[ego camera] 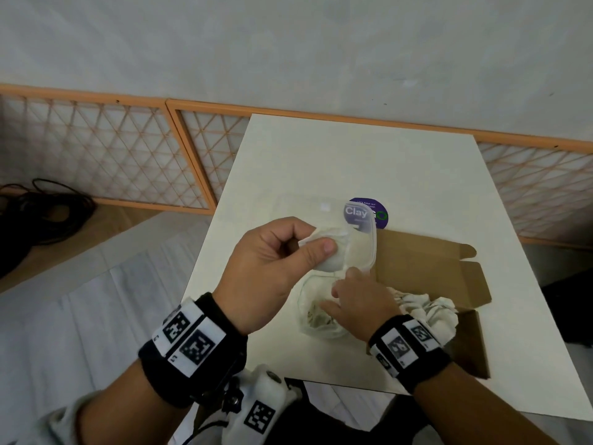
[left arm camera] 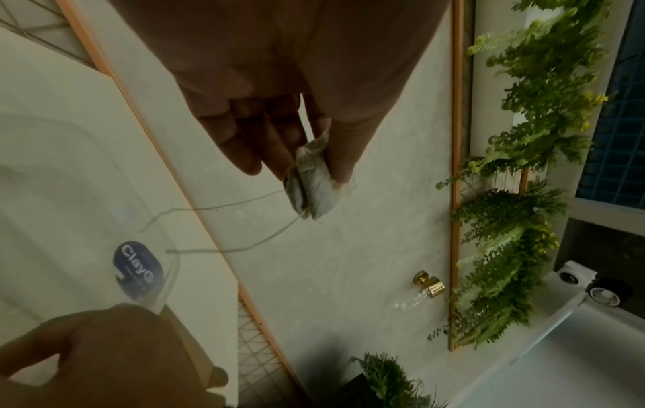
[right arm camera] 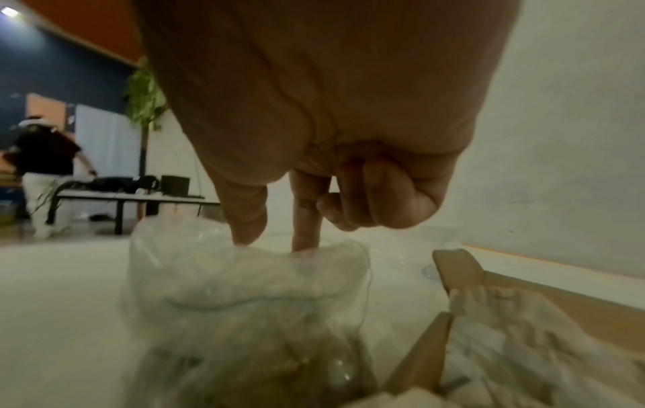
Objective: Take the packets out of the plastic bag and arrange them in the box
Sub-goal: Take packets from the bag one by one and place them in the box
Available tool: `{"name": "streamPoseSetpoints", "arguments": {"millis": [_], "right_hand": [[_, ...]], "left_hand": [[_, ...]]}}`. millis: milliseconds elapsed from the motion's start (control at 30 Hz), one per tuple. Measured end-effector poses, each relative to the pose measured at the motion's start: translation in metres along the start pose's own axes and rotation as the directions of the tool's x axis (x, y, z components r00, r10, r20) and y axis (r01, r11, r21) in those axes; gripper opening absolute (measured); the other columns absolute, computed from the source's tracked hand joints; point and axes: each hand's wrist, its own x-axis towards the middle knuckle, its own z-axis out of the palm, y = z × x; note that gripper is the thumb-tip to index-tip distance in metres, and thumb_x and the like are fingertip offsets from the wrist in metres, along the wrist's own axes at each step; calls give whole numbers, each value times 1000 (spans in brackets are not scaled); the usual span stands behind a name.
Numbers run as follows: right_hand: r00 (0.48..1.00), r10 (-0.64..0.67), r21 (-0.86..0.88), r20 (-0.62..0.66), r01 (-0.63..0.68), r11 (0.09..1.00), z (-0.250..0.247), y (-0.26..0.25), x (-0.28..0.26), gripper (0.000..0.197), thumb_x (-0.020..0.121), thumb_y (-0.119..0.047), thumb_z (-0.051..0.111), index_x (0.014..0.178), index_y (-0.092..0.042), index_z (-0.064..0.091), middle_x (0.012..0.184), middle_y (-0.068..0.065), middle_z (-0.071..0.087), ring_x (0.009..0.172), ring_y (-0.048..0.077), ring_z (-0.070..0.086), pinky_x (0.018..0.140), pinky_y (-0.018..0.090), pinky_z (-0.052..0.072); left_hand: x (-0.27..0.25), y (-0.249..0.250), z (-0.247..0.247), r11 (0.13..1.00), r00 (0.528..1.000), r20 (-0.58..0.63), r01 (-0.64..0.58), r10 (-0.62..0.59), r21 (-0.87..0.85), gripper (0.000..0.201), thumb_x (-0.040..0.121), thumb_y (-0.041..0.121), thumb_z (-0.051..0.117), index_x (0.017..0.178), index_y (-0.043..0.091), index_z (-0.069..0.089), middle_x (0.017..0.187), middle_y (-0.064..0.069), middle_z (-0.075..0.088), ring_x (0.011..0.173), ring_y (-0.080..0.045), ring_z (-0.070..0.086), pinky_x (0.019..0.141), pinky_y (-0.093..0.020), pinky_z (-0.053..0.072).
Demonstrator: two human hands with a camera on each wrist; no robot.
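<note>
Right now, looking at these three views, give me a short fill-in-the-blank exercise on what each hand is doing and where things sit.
1. The left hand pinches a small white ____ between thumb and fingers.
2. The right hand holds the rim of the clear plastic ____.
3. The white packets already placed lie in the brown cardboard ____.
4. The word printed on the purple label starts with ____.

Missing words: packet; bag; box; Clay
</note>
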Motion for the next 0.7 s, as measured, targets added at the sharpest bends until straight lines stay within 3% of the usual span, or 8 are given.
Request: {"name": "streamPoseSetpoints", "arguments": {"millis": [67,167,300,400,567,700], "right_hand": [[1000,24,-94,20,-22,995,4,-8,6,45,98,-55,50,114,-16,67,119,6,56,108,27,60,92,40,53],[1000,26,-132,8,-24,991,13,-14,13,29,102,-34,47,114,-17,66,121,5,61,107,26,62,95,41,53],[998,-6,-140,64,15,990,14,-20,10,31,109,-21,39,128,-13,61,132,8,59,120,28,59,103,41,49],[997,-11,-101,74,18,995,3,-19,4,27,105,-15,49,127,-9,64,127,13,62,118,32,62,96,41,52],[999,-37,1,-39,37,999,-12,-9,-3,26,106,-24,48,122,-11,64,123,12,60,107,33,64,84,38,50],[979,-2,219,-202,48,974,-39,5,-16,27,104,-41,52,101,-21,69,104,-3,70,95,20,65,69,30,39]], "left_hand": [[-4,-3,2,1000,999,31,26,-26,-9,24,88,26,79,87,3,72,88,-33,69,88,-60,60,87,-71,49],[-9,-5,5,999,998,43,48,-48,9,19,90,18,76,89,-1,72,87,-20,77,88,-52,67,87,-64,52],[-7,-8,5,999,999,46,24,-26,35,25,87,32,79,90,8,75,88,-33,69,85,-61,59,84,-73,48],[-4,-8,4,998,999,47,12,-15,65,34,85,42,80,93,9,76,89,-42,62,86,-63,56,84,-74,46],[1,-10,2,997,999,43,-12,9,75,33,84,40,80,93,9,76,89,-43,60,87,-64,55,86,-74,46],[4,-7,-6,995,1000,23,-17,15,98,26,84,36,80,89,10,75,91,-39,64,89,-60,57,88,-65,50]]}}
